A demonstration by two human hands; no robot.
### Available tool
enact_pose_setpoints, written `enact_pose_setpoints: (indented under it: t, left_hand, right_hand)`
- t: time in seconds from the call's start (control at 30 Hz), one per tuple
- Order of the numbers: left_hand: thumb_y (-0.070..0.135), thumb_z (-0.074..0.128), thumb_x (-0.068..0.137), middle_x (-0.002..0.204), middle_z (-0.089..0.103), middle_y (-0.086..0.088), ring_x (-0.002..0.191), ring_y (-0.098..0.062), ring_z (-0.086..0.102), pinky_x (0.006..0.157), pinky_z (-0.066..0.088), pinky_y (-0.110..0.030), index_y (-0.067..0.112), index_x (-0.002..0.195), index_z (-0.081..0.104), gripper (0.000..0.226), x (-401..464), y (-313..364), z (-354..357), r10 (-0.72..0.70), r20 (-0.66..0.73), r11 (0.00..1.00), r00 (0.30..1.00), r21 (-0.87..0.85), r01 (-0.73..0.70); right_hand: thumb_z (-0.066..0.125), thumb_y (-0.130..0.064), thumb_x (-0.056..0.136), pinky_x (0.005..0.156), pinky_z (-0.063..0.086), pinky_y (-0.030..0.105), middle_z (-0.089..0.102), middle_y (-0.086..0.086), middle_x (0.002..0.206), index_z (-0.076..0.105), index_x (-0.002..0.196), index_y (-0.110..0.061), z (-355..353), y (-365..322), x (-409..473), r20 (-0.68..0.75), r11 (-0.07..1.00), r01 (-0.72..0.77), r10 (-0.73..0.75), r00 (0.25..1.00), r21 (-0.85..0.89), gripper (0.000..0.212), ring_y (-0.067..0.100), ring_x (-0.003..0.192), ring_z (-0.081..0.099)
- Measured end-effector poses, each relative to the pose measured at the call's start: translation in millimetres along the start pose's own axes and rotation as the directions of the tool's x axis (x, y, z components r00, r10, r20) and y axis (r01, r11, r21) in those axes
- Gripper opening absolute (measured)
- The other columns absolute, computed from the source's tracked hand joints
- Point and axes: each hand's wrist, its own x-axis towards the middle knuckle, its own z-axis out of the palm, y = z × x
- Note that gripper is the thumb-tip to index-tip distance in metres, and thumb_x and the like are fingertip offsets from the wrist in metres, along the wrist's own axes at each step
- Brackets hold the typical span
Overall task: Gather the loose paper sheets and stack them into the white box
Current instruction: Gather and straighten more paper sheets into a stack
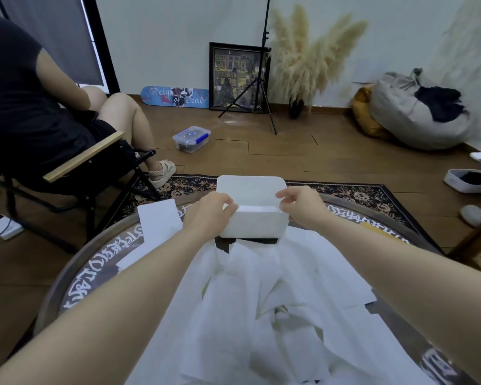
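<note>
Loose white rectangular paper sheet (157, 219) left of white rectangular plastic box (254, 222), flat on round dark lettered counter (95, 269). Left hand (210, 215) grips box's left end, fingers curled over rim. Box at counter's far side, long axis left-right, lid up behind. Right hand (300, 208) grips box's right end, thumb and fingers pinching rim. Heap of crumpled white paper sheets (261, 307) just near side of box, between forearms. Both hands equally near heap; must draw back toward body to gather.
</note>
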Motion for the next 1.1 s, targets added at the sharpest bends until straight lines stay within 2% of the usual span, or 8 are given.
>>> enact_pose_setpoints:
  t: [0.17,0.33,0.4,0.63,0.8,0.9,1.0,1.1]
  left_hand:
    - [0.030,0.050,0.094,0.132,0.050,0.001,0.118,-0.022,0.052,0.093,0.044,-0.038,0.025,0.126,0.057,0.033,-26,7,-11,0.049,0.065,0.997,0.997,0.059,-0.052]
    - [0.029,0.049,0.096,0.133,0.046,0.004,0.112,-0.019,0.055,0.093,0.044,-0.038,0.027,0.126,0.055,0.031,-63,22,-20,0.111,0.112,0.984,0.987,0.130,-0.126]
    - [0.029,0.048,0.097,0.134,0.045,0.005,0.113,-0.019,0.055,0.092,0.043,-0.037,0.026,0.127,0.055,0.031,-80,27,-24,0.135,0.122,0.977,0.983,0.151,-0.153]
    - [0.032,0.046,0.098,0.137,0.042,0.009,0.111,-0.017,0.053,0.089,0.043,-0.034,0.026,0.128,0.053,0.031,-145,34,-33,0.164,0.134,0.967,0.977,0.175,-0.186]
    - [0.036,0.044,0.099,0.138,0.041,0.011,0.111,-0.014,0.054,0.087,0.043,-0.031,0.028,0.130,0.051,0.033,-194,40,-28,0.133,0.193,0.969,0.972,0.181,-0.168]
    - [0.038,0.043,0.099,0.137,0.041,0.012,0.112,-0.014,0.054,0.089,0.044,-0.031,0.029,0.131,0.050,0.034,-216,45,-20,0.120,0.289,0.966,0.950,0.186,-0.178]
    - [0.039,0.043,0.099,0.137,0.040,0.012,0.114,-0.013,0.053,0.086,0.042,-0.027,0.029,0.131,0.050,0.034,-226,47,-14,0.120,0.344,0.967,0.931,0.173,-0.189]
    - [0.038,0.044,0.099,0.137,0.041,0.010,0.114,-0.014,0.053,0.088,0.042,-0.028,0.028,0.131,0.050,0.034,-227,47,-8,0.121,0.387,0.969,0.914,0.154,-0.194]
  right_hand:
    - [0.067,-0.015,0.087,0.080,0.043,0.026,0.055,-0.001,0.116,0.057,0.129,-0.021,-14,0,-37,0.207,0.995,0.067,-0.050,0.977,-0.075,0.044,0.017,0.104,0.056]
    - [0.068,-0.021,0.086,0.100,0.044,0.037,0.050,-0.005,0.136,0.053,0.133,-0.028,-24,7,-81,0.204,0.978,0.135,-0.102,0.974,-0.156,0.050,0.014,0.122,0.051]
    - [0.067,-0.024,0.087,0.094,0.046,0.036,0.051,-0.007,0.135,0.052,0.132,-0.031,-30,9,-100,0.188,0.977,0.139,-0.107,0.976,-0.165,0.048,0.013,0.114,0.052]
    - [0.068,-0.023,0.087,0.063,0.039,0.007,0.060,-0.005,0.120,0.056,0.128,-0.027,-43,38,-163,0.151,0.994,0.090,-0.078,0.985,-0.068,0.043,0.012,0.106,0.052]
    - [0.070,-0.037,0.083,0.099,0.040,0.032,0.056,-0.005,0.128,0.050,0.133,-0.032,-39,60,-204,0.268,0.946,0.074,0.014,0.963,-0.316,0.053,0.012,0.119,0.046]
    - [0.065,-0.049,0.083,0.099,0.036,0.036,0.048,-0.003,0.133,0.040,0.140,-0.030,-30,64,-217,0.282,0.819,0.158,0.005,0.959,-0.551,0.066,0.019,0.127,0.039]
    - [0.062,-0.046,0.082,0.091,0.035,0.035,0.049,0.000,0.126,0.043,0.133,-0.024,-20,73,-222,0.264,0.652,0.238,-0.060,0.963,-0.720,0.059,0.023,0.118,0.042]
    - [0.056,-0.040,0.089,0.089,0.035,0.033,0.053,-0.001,0.123,0.048,0.130,-0.024,-23,77,-219,0.203,0.634,0.207,-0.080,0.976,-0.745,0.045,0.022,0.117,0.044]
